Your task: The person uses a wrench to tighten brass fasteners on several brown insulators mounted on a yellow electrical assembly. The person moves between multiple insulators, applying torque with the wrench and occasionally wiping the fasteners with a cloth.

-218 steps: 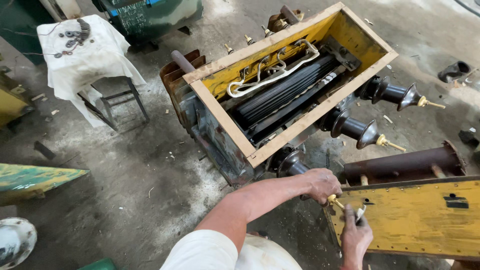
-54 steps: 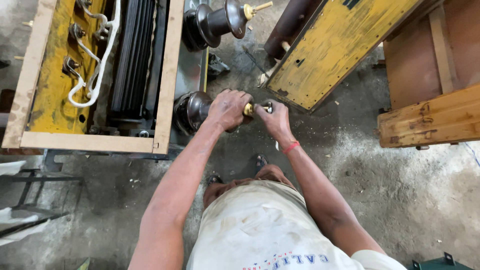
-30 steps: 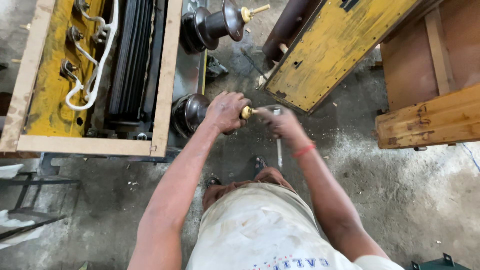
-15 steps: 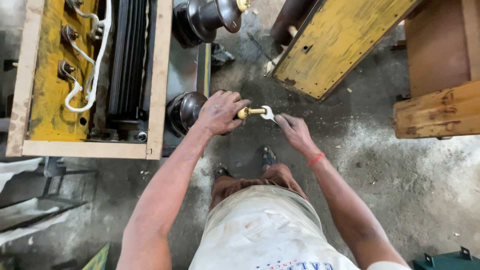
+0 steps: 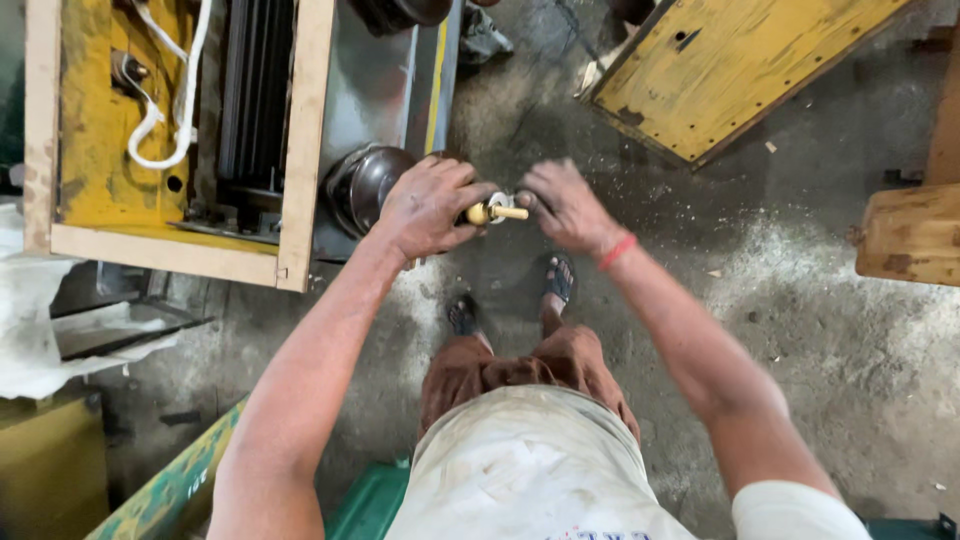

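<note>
Gripping brass stud (image 5: 497, 212) — left hand (image 5: 428, 205) clenched round it | right hand (image 5: 565, 205) fingertips at tip — grasp unclear

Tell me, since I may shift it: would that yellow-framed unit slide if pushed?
Probably not: the yellow-framed unit looks heavy and rigid, with metal parts inside. The dark insulator beside the left hand seems fragile, so avoid pushing there.

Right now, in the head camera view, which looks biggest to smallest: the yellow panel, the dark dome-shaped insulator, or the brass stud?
1. Yellow panel, largest, though cut off by the frame.
2. Dark dome-shaped insulator, partly hidden by the left hand.
3. Brass stud, clearly smallest.
</note>
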{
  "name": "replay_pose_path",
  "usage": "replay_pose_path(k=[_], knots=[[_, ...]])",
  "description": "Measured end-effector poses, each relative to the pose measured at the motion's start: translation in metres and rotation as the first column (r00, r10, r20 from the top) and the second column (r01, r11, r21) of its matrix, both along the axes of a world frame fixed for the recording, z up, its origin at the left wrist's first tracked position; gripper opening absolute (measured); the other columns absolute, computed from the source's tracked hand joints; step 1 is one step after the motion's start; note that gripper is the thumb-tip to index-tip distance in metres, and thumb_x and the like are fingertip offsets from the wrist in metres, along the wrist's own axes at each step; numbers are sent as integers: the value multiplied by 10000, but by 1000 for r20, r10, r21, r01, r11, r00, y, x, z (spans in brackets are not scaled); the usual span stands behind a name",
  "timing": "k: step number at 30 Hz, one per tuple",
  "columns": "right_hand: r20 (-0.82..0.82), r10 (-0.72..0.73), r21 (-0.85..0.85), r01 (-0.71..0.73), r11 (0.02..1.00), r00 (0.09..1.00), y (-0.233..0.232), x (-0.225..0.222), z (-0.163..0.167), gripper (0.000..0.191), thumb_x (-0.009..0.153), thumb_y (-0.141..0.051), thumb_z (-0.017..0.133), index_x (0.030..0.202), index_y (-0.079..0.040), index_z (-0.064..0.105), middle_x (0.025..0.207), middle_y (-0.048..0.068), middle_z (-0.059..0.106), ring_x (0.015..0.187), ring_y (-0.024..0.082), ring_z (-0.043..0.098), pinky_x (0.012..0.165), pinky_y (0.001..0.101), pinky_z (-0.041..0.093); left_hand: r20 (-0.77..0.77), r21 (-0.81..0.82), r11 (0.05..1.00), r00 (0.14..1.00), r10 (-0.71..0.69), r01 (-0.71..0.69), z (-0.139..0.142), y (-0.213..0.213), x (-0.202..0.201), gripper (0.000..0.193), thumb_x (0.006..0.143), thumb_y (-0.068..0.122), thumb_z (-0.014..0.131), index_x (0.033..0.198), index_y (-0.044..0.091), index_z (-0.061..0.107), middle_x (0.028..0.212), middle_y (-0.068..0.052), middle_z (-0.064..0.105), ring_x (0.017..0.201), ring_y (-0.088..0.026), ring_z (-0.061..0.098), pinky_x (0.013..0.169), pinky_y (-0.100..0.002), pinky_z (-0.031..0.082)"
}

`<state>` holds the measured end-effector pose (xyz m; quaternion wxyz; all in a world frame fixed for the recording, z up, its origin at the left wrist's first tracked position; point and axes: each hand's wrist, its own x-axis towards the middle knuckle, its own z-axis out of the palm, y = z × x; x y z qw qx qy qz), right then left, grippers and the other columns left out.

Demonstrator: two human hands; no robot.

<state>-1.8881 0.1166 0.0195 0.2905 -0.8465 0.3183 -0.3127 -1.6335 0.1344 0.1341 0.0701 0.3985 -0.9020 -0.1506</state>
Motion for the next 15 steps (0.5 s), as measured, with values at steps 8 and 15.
replay_pose_path(k=[8,15], knots=[[-107,-635,824,426,373,765,128,58,23,373,1056,-319,551,1298,-49,640,947,211,674,847,280,623,753,395,512,-8,-50,999,1000,-15,14,-3,5,-1,550,695,292,850,1210,168,706,1000,-56,624,1025,-263,613,920,-427,464],[43,-668,228,644,731,743,186,104,115,650,819,-5,690,1421,22,446,1390,275,446,1140,441,565,898,448,532,-94,-90,996,995,-13,5,-12,7,3,508,703,324,859,1157,152,707,1009,-60,641,1060,-264,608,912,-433,449]])
